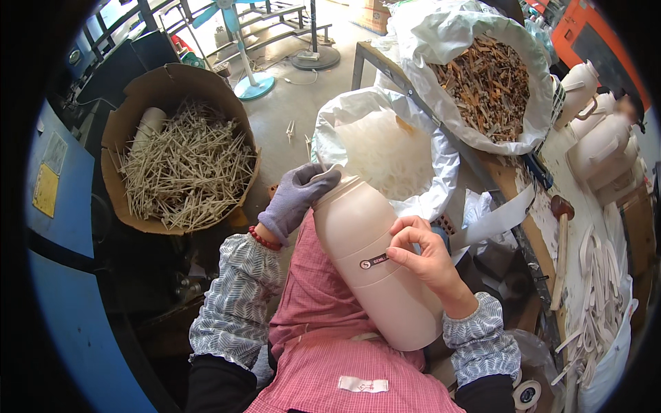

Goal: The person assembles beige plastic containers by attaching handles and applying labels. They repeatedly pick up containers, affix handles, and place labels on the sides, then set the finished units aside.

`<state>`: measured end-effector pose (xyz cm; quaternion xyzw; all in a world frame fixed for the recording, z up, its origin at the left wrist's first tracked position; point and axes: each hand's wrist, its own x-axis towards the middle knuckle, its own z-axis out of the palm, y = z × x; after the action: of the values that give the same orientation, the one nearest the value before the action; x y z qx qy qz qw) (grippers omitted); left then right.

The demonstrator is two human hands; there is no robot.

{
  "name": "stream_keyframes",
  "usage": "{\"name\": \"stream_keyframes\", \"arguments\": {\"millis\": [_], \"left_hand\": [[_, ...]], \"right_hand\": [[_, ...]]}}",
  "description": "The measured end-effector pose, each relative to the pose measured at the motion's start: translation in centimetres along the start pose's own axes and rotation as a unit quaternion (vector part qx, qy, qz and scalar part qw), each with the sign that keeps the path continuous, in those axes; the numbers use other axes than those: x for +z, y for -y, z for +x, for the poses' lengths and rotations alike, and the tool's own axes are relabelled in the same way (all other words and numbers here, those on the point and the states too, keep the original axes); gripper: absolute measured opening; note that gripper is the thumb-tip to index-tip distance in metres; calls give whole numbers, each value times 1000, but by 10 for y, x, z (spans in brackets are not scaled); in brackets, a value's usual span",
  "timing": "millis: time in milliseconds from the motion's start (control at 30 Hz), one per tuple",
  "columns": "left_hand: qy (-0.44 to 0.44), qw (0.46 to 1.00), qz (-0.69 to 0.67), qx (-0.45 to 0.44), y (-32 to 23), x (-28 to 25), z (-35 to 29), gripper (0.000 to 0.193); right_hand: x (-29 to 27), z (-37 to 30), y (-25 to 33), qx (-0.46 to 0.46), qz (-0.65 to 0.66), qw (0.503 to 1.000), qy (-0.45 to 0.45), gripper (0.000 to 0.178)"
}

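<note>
A tall cream plastic bottle [375, 261] lies tilted across my lap, its neck pointing up and away. My left hand [295, 198], in a grey glove, is wrapped around the bottle's top end. My right hand [421, 253], bare, rests on the bottle's side with fingertips pinched at a small label [374, 261] near its middle. I wear patterned sleeve covers and a pink checked apron [323, 358].
A cardboard box [180, 144] of pale thin sticks stands at left. White sacks ahead hold white parts [385, 155] and brown parts [485, 86]. At right a workbench carries a mallet [561, 241], white strips [602, 303] and more cream bottles [599, 138]. A fan stand [251, 82] is on the floor.
</note>
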<state>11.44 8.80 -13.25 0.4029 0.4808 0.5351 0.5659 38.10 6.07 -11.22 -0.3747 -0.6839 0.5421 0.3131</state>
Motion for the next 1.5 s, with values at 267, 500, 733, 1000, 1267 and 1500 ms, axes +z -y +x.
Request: {"name": "stream_keyframes", "arguments": {"millis": [267, 500, 733, 1000, 1267, 1500], "left_hand": [[-8, 995, 102, -12, 3, -9, -4, 38], [15, 991, 95, 88, 4, -2, -9, 26], [74, 984, 109, 116, -6, 11, -17, 19], [45, 988, 104, 100, -25, 35, -57, 16], [93, 988, 121, 25, -35, -15, -95, 22], [-12, 990, 65, 125, -29, 14, -112, 14]], "right_hand": [[9, 4, 0, 0, -53, 998, -18, 14], [9, -3, -4, -16, -79, 995, -55, 17], [17, -25, -5, -133, -235, 955, -125, 53], [-15, -15, -90, 83, 231, 969, -1, 39], [21, 1, -70, 110, 185, 975, 53, 30], [36, 14, -92, 158, 219, 958, 98, 22]]}}
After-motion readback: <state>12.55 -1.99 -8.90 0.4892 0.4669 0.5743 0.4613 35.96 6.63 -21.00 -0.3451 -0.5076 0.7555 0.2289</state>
